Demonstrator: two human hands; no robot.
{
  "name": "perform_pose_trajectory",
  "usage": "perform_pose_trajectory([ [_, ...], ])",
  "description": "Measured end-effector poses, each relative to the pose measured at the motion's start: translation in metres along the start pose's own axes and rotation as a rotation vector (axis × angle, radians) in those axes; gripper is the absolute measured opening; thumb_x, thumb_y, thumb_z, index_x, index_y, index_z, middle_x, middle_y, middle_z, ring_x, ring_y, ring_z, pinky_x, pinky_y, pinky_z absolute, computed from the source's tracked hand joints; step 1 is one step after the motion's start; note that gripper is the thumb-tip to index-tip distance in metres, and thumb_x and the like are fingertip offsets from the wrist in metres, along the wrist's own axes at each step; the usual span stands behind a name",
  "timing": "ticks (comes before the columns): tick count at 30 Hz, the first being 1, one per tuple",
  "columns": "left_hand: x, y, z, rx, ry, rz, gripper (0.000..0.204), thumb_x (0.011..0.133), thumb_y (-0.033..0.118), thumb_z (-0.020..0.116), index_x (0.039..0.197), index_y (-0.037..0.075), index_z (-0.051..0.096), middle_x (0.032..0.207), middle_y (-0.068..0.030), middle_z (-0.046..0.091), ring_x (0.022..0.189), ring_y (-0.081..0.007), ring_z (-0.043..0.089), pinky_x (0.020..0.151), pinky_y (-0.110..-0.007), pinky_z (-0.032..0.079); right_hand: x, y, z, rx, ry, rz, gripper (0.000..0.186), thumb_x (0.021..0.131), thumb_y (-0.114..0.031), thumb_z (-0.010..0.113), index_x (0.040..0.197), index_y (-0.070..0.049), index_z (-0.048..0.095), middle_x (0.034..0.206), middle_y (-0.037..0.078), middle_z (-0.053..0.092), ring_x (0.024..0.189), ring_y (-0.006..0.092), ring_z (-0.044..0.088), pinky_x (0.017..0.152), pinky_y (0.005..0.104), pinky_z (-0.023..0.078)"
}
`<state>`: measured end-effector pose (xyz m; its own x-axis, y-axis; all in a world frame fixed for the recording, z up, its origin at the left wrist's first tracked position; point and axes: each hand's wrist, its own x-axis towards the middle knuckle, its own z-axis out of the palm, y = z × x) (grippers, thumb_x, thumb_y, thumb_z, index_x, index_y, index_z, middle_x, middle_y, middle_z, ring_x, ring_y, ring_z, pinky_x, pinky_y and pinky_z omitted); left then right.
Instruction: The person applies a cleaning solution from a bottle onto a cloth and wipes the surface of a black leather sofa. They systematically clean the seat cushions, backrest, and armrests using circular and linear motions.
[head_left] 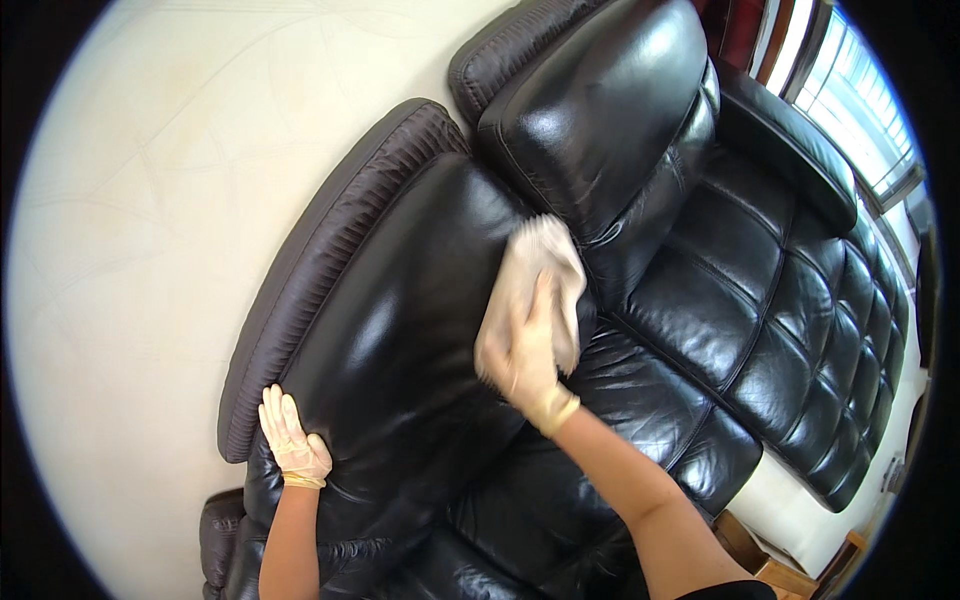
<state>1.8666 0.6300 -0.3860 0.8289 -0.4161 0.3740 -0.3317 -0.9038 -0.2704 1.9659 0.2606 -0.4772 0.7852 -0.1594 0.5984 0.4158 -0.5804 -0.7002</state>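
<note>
A black leather sofa fills the middle of the view, with padded back cushions and quilted seats. My right hand, in a pale thin glove, is closed on a light beige cloth. The cloth lies against the right side of the backrest, near the gap beside the neighbouring back cushion; its edges are slightly blurred. My left hand, gloved the same way, rests flat with fingers stretched out on the backrest's left edge, by the ruched dark trim. It holds nothing.
A cream-coloured wall runs behind the sofa on the left. The long quilted chaise seat extends to the right. A barred window is at the upper right, and a wooden piece of furniture stands at the lower right.
</note>
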Motion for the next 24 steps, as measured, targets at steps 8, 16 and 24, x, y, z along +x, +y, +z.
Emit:
perform_pose_trajectory([
  [8,0.002,0.004,-0.01,0.051,-0.023,-0.042,0.072,0.108,0.046,0.025,0.159,-0.005,0.028,0.163,-0.0303,0.031,0.15,-0.0499,0.03,0.124,-0.058,0.022,0.106,0.036,0.011,0.115,0.131,-0.048,0.048,0.091,-0.027,0.069,0.125,0.005,0.065,0.132,0.035,0.06,0.13,0.0549,0.047,0.11,0.0562,0.038],
  [16,-0.001,-0.001,-0.005,0.009,0.005,-0.084,0.077,0.106,0.05,0.027,0.158,-0.006,0.029,0.161,-0.0323,0.032,0.149,-0.0511,0.031,0.124,-0.058,0.021,-0.024,0.008,0.003,0.234,0.1,-0.034,0.043,0.091,-0.034,0.066,0.125,-0.007,0.066,0.104,0.018,0.07,0.098,0.0391,0.065,0.095,0.049,0.049],
  [24,-0.001,-0.001,0.01,-0.074,0.068,-0.281,0.089,0.105,0.065,0.029,0.159,-0.007,0.03,0.165,-0.0258,0.032,0.153,-0.0404,0.029,0.127,-0.049,0.019,-0.022,0.1,-0.001,0.017,0.264,0.224,0.057,0.098,-0.034,0.058,0.142,0.002,0.052,0.139,0.029,0.056,0.128,0.0455,0.054,0.107,0.0538,0.042],
])
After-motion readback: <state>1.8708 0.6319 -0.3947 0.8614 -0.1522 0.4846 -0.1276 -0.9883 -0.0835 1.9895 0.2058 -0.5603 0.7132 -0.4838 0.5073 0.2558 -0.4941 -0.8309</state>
